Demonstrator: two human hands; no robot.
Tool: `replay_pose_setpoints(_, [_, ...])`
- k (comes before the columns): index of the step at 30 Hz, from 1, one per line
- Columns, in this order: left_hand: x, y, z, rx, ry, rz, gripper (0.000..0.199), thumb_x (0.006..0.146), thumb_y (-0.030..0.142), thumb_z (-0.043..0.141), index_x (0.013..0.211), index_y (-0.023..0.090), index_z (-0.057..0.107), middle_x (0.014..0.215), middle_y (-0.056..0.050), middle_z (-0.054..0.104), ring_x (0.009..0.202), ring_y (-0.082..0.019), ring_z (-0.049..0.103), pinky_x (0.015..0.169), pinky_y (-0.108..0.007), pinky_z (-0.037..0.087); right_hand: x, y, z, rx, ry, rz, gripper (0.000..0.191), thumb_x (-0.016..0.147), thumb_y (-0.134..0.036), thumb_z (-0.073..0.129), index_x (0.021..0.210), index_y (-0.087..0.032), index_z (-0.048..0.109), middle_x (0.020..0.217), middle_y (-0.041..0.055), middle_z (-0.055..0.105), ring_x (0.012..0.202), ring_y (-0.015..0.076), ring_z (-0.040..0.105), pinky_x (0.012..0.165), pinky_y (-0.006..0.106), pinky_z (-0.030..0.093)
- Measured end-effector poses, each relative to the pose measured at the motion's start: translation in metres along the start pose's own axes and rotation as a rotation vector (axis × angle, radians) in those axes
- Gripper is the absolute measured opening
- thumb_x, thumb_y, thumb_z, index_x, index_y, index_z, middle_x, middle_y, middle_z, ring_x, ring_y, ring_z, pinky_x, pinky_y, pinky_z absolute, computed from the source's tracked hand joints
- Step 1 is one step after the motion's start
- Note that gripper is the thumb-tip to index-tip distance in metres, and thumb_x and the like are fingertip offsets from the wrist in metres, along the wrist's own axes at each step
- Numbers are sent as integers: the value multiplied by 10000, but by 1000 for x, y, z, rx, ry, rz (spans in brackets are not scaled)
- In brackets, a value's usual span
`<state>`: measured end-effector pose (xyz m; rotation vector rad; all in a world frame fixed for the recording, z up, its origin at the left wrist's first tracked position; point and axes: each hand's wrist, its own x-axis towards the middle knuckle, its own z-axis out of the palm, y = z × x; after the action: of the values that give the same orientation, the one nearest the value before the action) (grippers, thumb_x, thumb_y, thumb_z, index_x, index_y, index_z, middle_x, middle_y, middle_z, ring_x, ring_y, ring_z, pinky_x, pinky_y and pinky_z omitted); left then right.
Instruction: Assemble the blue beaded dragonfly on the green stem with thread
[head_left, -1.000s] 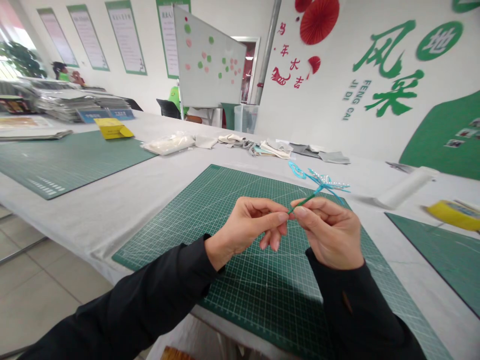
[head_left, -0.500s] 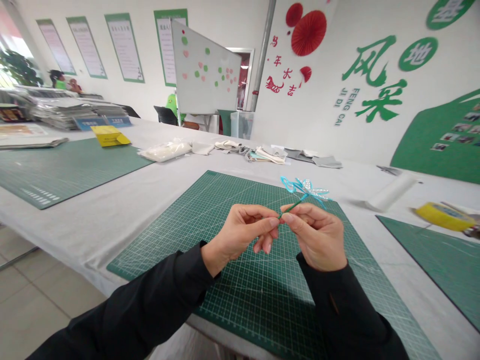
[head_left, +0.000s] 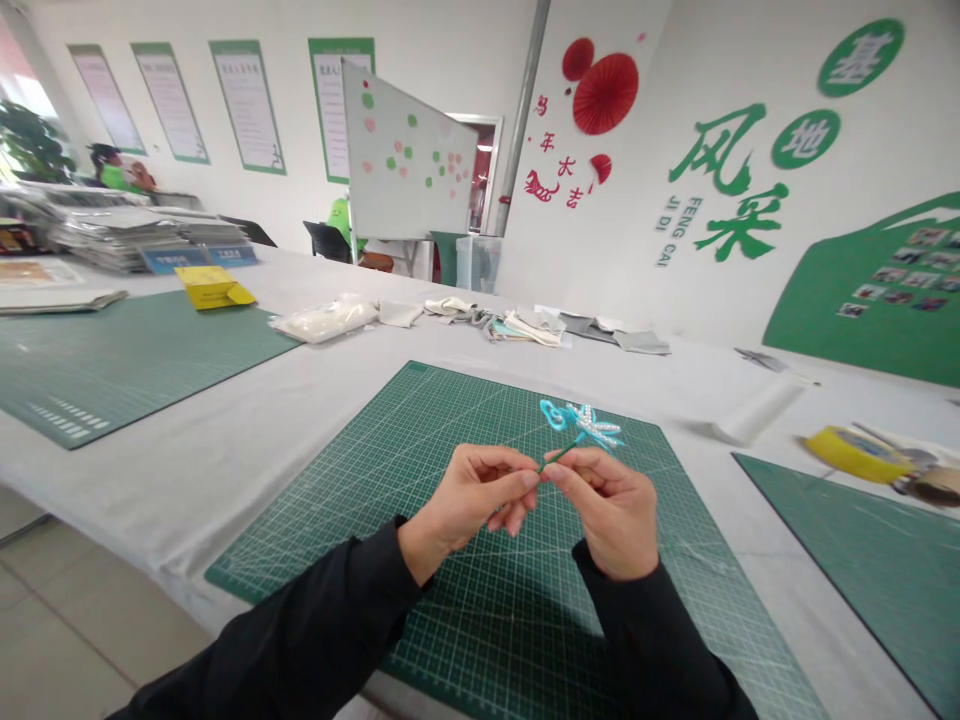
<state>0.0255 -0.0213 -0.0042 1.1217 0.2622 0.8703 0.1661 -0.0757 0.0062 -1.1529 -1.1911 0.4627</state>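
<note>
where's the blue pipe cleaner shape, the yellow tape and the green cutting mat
blue pipe cleaner shape (head_left: 553, 415), head view, on its blue loop
yellow tape (head_left: 847, 452), head view, on the roll's side
green cutting mat (head_left: 337, 480), head view, on its left part

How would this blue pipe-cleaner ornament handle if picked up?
Likely very light: the left hand and right hand pinch only its thin green stem with their fingertips. It seems fairly stiff yet probably bendable, since the blue loops stand out unsupported. The white beaded part may be the most fragile bit.
</note>
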Motion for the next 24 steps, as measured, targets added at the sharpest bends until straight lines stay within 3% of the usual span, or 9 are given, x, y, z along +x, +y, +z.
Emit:
replay_pose_setpoints(8, [2, -2, 1, -56, 36, -93, 243, 728, 333, 712, 738, 96, 657, 559, -12, 611, 324, -34, 469, 277, -125, 243, -4, 2, 4, -3, 53, 33, 83, 681, -251, 729, 701, -179, 692, 585, 24, 686, 483, 130, 577, 450, 240, 453])
replay_pose_setpoints(18, [4, -12, 4, 75, 127, 0, 263, 756, 344, 680, 690, 91, 648, 547, -11, 591, 327, -41, 476, 291, -142, 250, -3, 8, 5, -81, 128, 39, 98, 665, -256, 742, 727, -182, 724, 593, 24, 690, 506, 137, 592, 443, 233, 453])
replay_pose_setpoints(24, [5, -15, 4, 15, 132, -65, 275, 756, 357, 674, 679, 98, 628, 525, -4, 579, 322, -39, 454, 290, -143, 240, -2, 11, 6, -65, 116, 65, 93, 679, -274, 727, 706, -186, 728, 552, 20, 676, 545, 167, 631, 474, 256, 481])
